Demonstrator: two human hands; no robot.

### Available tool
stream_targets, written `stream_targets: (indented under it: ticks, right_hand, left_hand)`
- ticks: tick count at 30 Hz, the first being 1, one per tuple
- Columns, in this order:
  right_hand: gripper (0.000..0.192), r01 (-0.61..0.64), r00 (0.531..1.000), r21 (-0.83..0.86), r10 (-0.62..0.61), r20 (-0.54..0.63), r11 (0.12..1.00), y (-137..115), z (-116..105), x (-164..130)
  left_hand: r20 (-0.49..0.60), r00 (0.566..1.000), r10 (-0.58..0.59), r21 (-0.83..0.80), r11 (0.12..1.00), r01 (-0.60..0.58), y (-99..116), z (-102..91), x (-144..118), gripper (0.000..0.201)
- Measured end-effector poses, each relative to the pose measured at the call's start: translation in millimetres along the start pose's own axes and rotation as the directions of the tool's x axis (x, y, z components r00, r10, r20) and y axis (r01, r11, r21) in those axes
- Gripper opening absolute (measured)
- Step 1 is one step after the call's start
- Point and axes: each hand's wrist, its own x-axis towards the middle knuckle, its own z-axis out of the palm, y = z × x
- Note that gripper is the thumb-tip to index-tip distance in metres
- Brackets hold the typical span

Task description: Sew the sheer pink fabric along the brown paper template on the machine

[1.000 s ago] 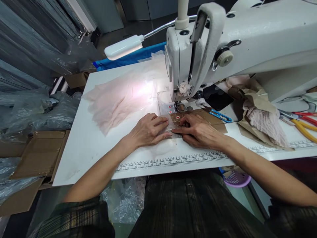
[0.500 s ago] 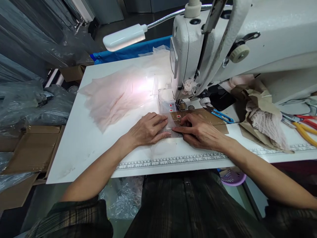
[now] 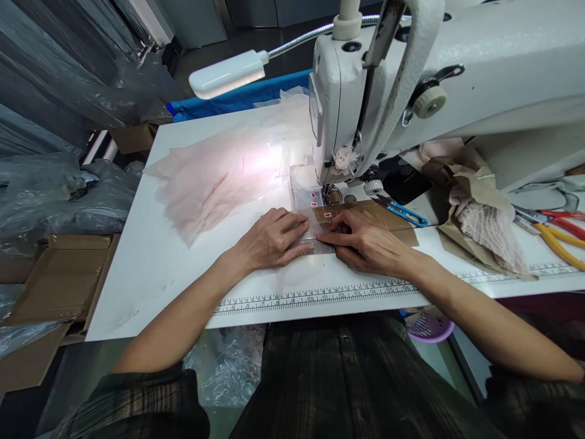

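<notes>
A sheer, near-transparent fabric strip (image 3: 315, 239) lies flat on the white surface (image 3: 150, 262) at six o'clock from the sewing machine (image 3: 411, 91), the left hand (image 3: 274, 239) and right hand (image 3: 365, 242) pressing it with fingers extended, gripping nothing.

Sheer pale-pink cloth (image 3: 214, 180), thin, soft, faintly creased. Smooth matt white table top (image 3: 150, 268) with printed ruler strip (image 3: 320, 299). Glossy cream-enamelled metal sewing machine (image 3: 457, 79). Matt brown card (image 3: 379, 214) beside bright metal needle plate (image 3: 307, 198). Crumpled brown paper (image 3: 466, 183). Clear crinkled plastic film (image 3: 46, 201), shiny.
</notes>
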Motion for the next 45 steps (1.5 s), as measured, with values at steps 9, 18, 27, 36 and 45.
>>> stream_targets:
  ticks: [9, 18, 27, 36, 45]
  right_hand:
    - [0.039, -0.013, 1.000, 0.040, 0.013, -0.001, 0.999, 0, 1, 1]
    - [0.038, -0.018, 1.000, 0.048, 0.018, -0.004, 0.999, -1, -1, 1]
    - [0.038, -0.021, 1.000, 0.041, 0.022, -0.002, 0.999, 0, -1, 1]
    - [0.039, -0.026, 1.000, 0.069, 0.026, 0.002, 0.997, 1, -1, 0]
    - [0.040, -0.125, 0.986, 0.208, 0.145, -0.086, 0.970, 6, 0, 3]
  left_hand:
    - [-0.089, 0.995, -0.045, -0.074, 0.997, 0.038, -1, 1.3, 0, 0.038]
    - [-0.049, 0.997, -0.065, -0.044, 0.997, 0.062, 2, 1.9, 4, 0.037]
    - [-0.059, 0.997, -0.051, -0.009, 0.999, 0.051, 2, 3.1, 4, 0.037]
    - [0.057, 0.991, -0.118, 0.048, 0.992, 0.116, 3, -2.1, 13, 0.041]
    - [0.192, 0.981, -0.032, 0.205, 0.979, -0.008, -17, -1.7, 42, 0.043]
